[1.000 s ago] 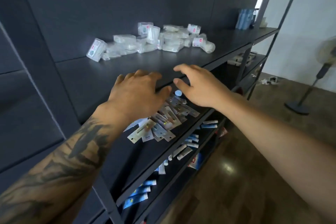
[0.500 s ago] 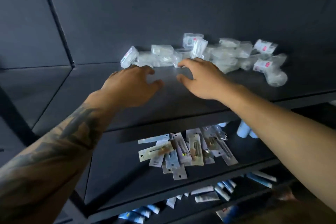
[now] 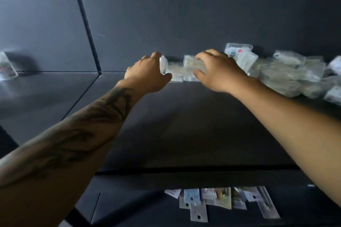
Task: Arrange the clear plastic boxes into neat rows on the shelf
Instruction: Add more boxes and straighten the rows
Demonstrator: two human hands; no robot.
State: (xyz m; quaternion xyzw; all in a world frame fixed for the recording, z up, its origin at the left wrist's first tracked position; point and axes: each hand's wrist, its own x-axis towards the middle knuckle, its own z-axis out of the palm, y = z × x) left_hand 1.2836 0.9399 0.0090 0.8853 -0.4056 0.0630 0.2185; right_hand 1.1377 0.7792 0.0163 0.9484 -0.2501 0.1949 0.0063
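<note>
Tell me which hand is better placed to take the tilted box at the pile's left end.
Left hand: it already grips that box. The right hand lies on boxes further right.

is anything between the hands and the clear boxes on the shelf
Nothing visible does. The left hand grips a clear plastic box at the pile's end and the right hand grips another clear plastic box beside it.

Mid-frame, the left hand (image 3: pixel 147 72) and right hand (image 3: pixel 217 72) each grip clear plastic boxes (image 3: pixel 177 72) on the dark shelf (image 3: pixel 184 125); the heap runs rightward.
</note>
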